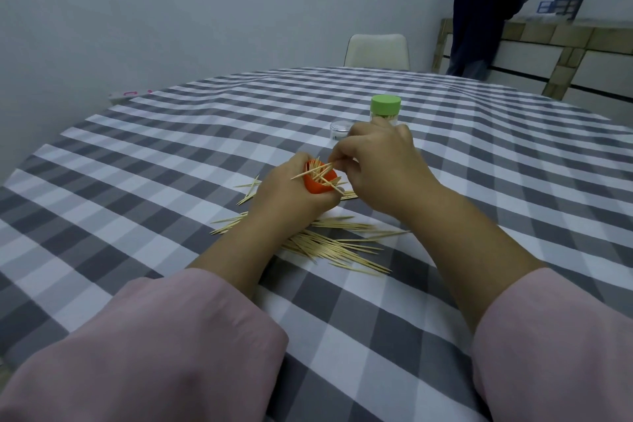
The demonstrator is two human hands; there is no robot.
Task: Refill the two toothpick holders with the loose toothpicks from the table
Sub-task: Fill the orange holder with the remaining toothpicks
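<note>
— Left hand (286, 192)?
— Wrapped around the orange holder (320, 181), tilted, with toothpicks bristling from its mouth.
— And the right hand (380, 168)?
— Just beside it, fingers pinching a few toothpicks (313, 172) at the holder's opening.
— The rest?
— Loose toothpicks (329, 243) lie on the checked tablecloth (171, 154) beneath both wrists. Beyond the right hand stands the green-lidded holder (385, 107), with a small clear lid (339, 129) beside it.

Plain dining room, likely home: round counter (171, 134) under gingham cloth, pale chair (376, 50), sideboard (548, 41), bare walls.
</note>
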